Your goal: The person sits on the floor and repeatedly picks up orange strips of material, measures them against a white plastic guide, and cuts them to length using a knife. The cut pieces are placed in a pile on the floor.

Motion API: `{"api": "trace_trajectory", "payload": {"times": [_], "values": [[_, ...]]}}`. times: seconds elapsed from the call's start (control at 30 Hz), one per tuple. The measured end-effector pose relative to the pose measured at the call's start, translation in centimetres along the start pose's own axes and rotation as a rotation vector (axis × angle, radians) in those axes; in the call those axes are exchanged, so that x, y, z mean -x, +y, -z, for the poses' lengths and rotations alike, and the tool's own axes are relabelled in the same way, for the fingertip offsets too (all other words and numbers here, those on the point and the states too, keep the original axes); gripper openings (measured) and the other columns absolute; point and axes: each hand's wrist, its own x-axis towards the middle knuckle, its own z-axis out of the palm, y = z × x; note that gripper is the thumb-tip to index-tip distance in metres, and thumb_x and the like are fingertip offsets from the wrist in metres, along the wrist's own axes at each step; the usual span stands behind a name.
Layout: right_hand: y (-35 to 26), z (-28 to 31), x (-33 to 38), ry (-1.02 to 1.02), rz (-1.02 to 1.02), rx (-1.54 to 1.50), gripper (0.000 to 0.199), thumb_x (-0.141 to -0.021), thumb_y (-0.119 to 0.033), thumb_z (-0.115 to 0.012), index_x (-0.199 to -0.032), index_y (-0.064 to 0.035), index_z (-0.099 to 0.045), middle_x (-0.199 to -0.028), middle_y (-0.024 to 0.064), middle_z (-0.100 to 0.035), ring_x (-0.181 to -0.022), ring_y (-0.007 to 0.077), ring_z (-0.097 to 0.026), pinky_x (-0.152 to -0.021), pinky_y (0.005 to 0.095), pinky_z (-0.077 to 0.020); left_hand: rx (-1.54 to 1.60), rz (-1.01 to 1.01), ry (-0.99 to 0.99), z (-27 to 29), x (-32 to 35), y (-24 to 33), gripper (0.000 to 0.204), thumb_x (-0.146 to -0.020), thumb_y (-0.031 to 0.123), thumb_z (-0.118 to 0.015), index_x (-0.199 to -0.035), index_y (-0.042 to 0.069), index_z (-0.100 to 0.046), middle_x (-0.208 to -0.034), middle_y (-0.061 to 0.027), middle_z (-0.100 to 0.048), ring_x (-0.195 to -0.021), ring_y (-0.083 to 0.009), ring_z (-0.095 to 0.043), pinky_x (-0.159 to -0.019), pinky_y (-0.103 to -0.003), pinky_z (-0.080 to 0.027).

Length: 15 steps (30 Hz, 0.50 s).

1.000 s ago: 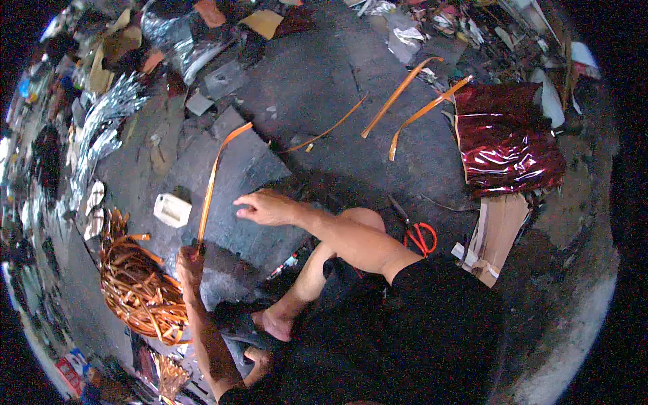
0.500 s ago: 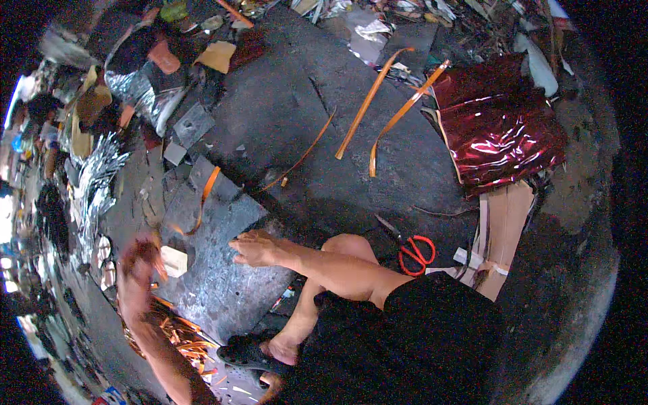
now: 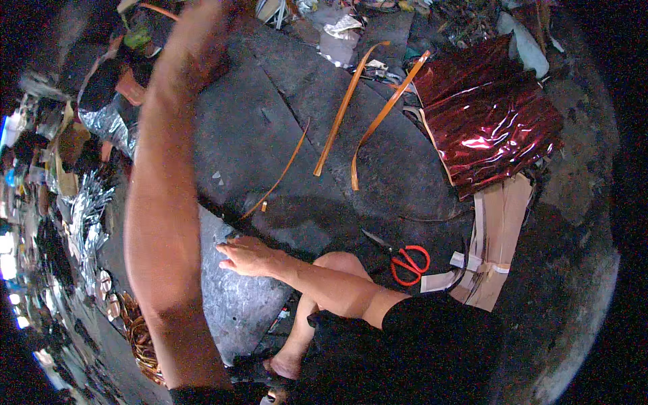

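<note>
My left arm stretches far forward along the left side, and my left hand (image 3: 206, 30) is at the top edge, dark and smeared by motion. Its fingers and anything in them cannot be made out. My right hand (image 3: 248, 257) hovers over or rests on a grey metal-like slab (image 3: 239, 304), fingers spread a little, with nothing visible in them. A thin curved orange-brown strip (image 3: 287, 167) lies beyond it. Farther off are two wider glossy orange strips (image 3: 337, 111) (image 3: 387, 111). Red-handled scissors (image 3: 410, 264) lie right of my knee.
A shiny dark red sheet (image 3: 489, 121) lies at the right, above flattened cardboard (image 3: 501, 229). Coiled orange strips (image 3: 140, 344) are piled at the lower left. Silvery shreds (image 3: 88, 216) and mixed scraps line the left side; more scraps lie along the far edge.
My left arm has swung from the lower left, beside the slab, to far forward. It now covers where an orange strip and a pale block lay. My right hand has hardly moved.
</note>
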Motion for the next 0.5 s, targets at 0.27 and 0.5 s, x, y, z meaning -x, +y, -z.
{"api": "trace_trajectory", "payload": {"times": [0.27, 0.5], "values": [[0.9, -3.4, 0.1, -0.053, 0.032, 0.012, 0.031, -0.087, -0.026, -0.057, -0.109, -0.0032, -0.058, -0.103, 0.0187, -0.063, -0.099, 0.0372, -0.059, -0.087, 0.0461, -0.0466, -0.187, 0.502, -0.073, -10.7, 11.9, -20.9, 0.032, -0.08, 0.03, -0.068, -0.1, 0.004, -0.066, -0.085, -0.0083, -0.069, -0.077, -0.0225, -0.065, -0.07, -0.035, -0.051], [2.7, -1.9, -0.6, -0.131, -0.105, 0.07, 0.032, -0.087, -0.024, -0.055, -0.11, -0.0027, -0.058, -0.103, 0.0212, -0.063, -0.101, 0.0387, -0.059, -0.088, 0.0468, -0.0457, -0.574, 0.502, 0.008, -7.1, 20.0, -12.9, 0.032, -0.084, 0.035, -0.066, -0.095, 0.005, -0.066, -0.085, -0.0148, -0.069, -0.078, -0.0298, -0.065, -0.069, -0.038, -0.049]]}}
